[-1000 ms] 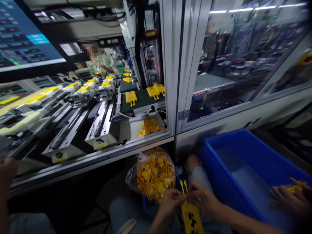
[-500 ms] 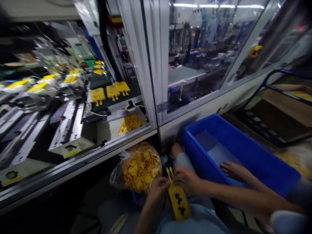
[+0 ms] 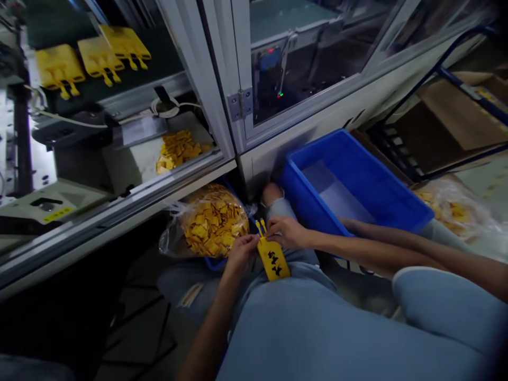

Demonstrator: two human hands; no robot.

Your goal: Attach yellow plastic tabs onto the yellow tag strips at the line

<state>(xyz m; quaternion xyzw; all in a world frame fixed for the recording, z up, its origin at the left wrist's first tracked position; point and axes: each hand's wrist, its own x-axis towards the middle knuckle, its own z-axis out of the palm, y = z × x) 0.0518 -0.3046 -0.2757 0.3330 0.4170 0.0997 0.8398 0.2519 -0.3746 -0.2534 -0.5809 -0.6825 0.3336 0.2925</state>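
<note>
A flat yellow tag [image 3: 273,260] with black characters and two thin prongs at its top rests over my lap. My right hand [image 3: 286,232] pinches its upper right side close to the prongs. At the upper left of the tag, my left hand [image 3: 243,250] has its thumb and fingertips pressed together; whether they grip the tag's edge or some small piece is too fine to tell. Just beyond my left hand stands a clear plastic bag [image 3: 169,241] full of small yellow pieces [image 3: 216,222], set in a blue container.
An open blue bin [image 3: 397,190] stands to the right, with a co-worker's arm [image 3: 365,228] at its near edge. Yellow tags [image 3: 59,66] lie on a dark conveyor behind the metal frame [image 3: 222,100]. A pile of yellow pieces [image 3: 180,151] sits inside. A cart holds cardboard [image 3: 448,116].
My view has tipped down and shifted, so the hands and tag appear higher and further left. Both hands stay at the tag's top. The co-worker's hand has dropped behind the bin's near edge.
</note>
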